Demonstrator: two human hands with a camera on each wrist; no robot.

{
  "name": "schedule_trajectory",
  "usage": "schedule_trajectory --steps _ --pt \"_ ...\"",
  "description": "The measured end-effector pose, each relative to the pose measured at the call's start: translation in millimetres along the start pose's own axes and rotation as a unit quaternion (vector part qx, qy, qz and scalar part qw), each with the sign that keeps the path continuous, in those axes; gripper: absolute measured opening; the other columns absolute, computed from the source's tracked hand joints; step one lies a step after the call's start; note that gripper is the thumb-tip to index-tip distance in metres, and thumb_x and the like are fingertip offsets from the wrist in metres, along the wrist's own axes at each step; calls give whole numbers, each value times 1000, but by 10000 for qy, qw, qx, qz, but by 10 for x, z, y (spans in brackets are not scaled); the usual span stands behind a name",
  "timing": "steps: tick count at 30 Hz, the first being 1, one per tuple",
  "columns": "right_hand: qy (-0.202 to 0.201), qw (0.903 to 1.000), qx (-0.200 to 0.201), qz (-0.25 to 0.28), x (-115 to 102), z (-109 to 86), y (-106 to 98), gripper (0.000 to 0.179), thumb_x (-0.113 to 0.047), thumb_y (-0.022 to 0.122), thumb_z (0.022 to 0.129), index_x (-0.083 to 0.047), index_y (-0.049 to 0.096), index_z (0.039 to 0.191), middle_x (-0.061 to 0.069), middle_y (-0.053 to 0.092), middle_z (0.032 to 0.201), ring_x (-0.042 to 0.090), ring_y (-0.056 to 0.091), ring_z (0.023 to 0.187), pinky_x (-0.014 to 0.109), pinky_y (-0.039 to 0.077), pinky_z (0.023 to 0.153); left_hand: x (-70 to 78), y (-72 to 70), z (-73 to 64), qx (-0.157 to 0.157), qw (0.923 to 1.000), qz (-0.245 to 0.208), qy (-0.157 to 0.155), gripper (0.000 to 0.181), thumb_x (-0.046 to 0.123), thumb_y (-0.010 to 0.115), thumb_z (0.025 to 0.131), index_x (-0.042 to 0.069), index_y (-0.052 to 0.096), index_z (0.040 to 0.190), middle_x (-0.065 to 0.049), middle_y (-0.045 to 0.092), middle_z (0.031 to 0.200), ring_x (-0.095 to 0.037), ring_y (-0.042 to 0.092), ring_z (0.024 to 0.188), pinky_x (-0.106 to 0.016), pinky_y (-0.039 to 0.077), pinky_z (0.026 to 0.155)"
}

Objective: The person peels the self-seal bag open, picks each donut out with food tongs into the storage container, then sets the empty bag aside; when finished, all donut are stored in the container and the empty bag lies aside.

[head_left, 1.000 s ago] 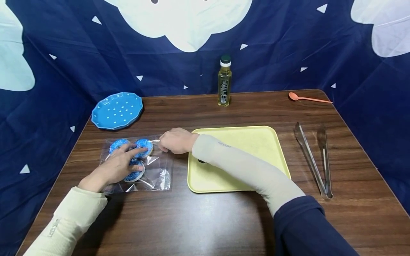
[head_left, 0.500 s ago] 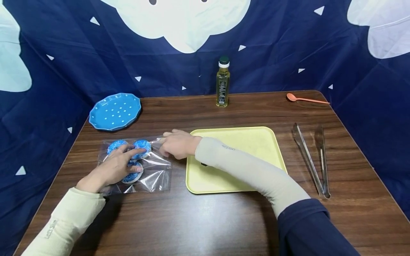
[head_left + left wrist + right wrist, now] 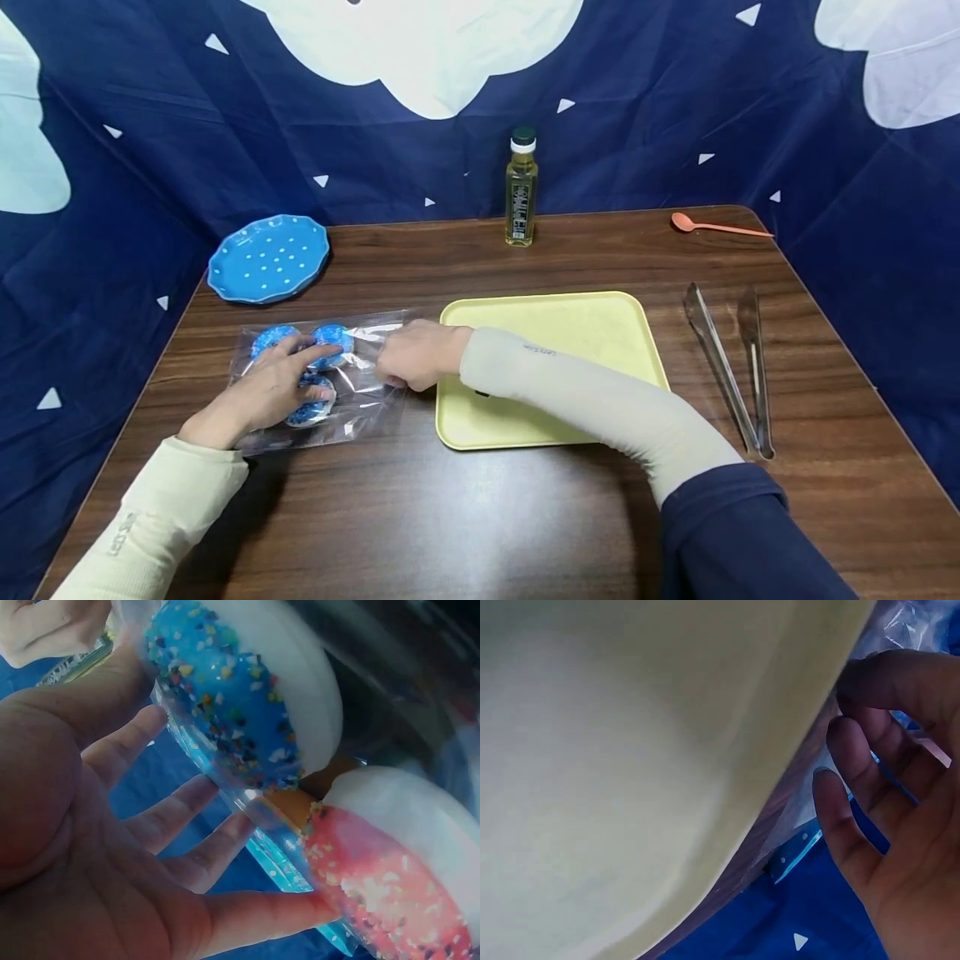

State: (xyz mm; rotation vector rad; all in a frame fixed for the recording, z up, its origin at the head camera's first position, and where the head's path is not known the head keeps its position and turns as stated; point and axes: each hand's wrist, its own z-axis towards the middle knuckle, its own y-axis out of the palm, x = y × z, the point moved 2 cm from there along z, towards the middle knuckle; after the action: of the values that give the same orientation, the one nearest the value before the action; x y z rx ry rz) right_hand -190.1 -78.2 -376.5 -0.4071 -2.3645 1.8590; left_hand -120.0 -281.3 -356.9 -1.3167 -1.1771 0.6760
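A clear plastic bag (image 3: 363, 408) lies flat on the left of the table. Through the plastic show round doughnuts with blue tops (image 3: 332, 335). In the left wrist view a blue sprinkled doughnut (image 3: 217, 697) and a pink sprinkled doughnut (image 3: 382, 877) appear close up, both with white sides. My left hand (image 3: 262, 392) rests on the bag over the doughnuts, fingers spread. At the bag's right end my right hand (image 3: 420, 354) pinches the plastic between thumb and curled fingers. The fingertips are hidden from the head view, though the right wrist view shows them beside the tray's edge.
A yellow tray (image 3: 555, 312) sits under the right forearm. Behind stand a blue dotted plate (image 3: 270, 258) and an oil bottle (image 3: 521, 200). Metal tongs (image 3: 720, 367) and an orange spoon (image 3: 720, 227) lie at the right. A blue cloth (image 3: 637, 75) hangs behind the table.
The right hand has come down along the bag's right end, and the plastic there is now drawn out toward it. The left hand has stayed on the doughnuts.
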Motion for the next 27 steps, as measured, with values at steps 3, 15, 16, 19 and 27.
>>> schedule_trajectory --steps 3,15,16,19,27 --pt "-2 10000 -16 -21 -2 -24 8 29 5 55 79 -23 53 73 -9 55 77 10 47 69 31 41 59 -4 -3 -12 -71 9999 -19 -94 63 28 76 90 8 51 144 -40 39 140 -60 37 126 -74 34 97" --pt "-554 9984 5 137 -323 5 -3 26 1 60 84 -24 66 88 -13 63 85 9 57 76 32 47 65 11 -8 21 0 9999 -99 25 62 25 77 90 6 52 144 -39 40 141 -57 37 129 -72 33 99" --pt "-560 9984 23 113 -325 -8 -3 26 0 60 85 -24 66 87 -13 62 84 8 57 75 32 47 64 11 -8 24 -3 9999 -110 28 62 25 77 90 6 52 144 -39 40 141 -57 36 129 -72 33 100" --pt "-506 9987 31 86 -316 -58 -2 25 1 59 85 -24 65 83 -12 61 82 9 56 73 33 46 63 8 -6 24 -54 9999 -131 0 62 25 76 91 6 51 145 -39 39 142 -57 34 130 -73 31 101" --pt "-388 9992 -58 67 -339 -200 36 28 5 59 78 -23 58 78 -11 60 82 10 52 71 32 46 61 3 -1 -3 -95 9998 -145 -82 60 26 74 92 6 51 145 -39 38 143 -57 33 131 -74 30 101"
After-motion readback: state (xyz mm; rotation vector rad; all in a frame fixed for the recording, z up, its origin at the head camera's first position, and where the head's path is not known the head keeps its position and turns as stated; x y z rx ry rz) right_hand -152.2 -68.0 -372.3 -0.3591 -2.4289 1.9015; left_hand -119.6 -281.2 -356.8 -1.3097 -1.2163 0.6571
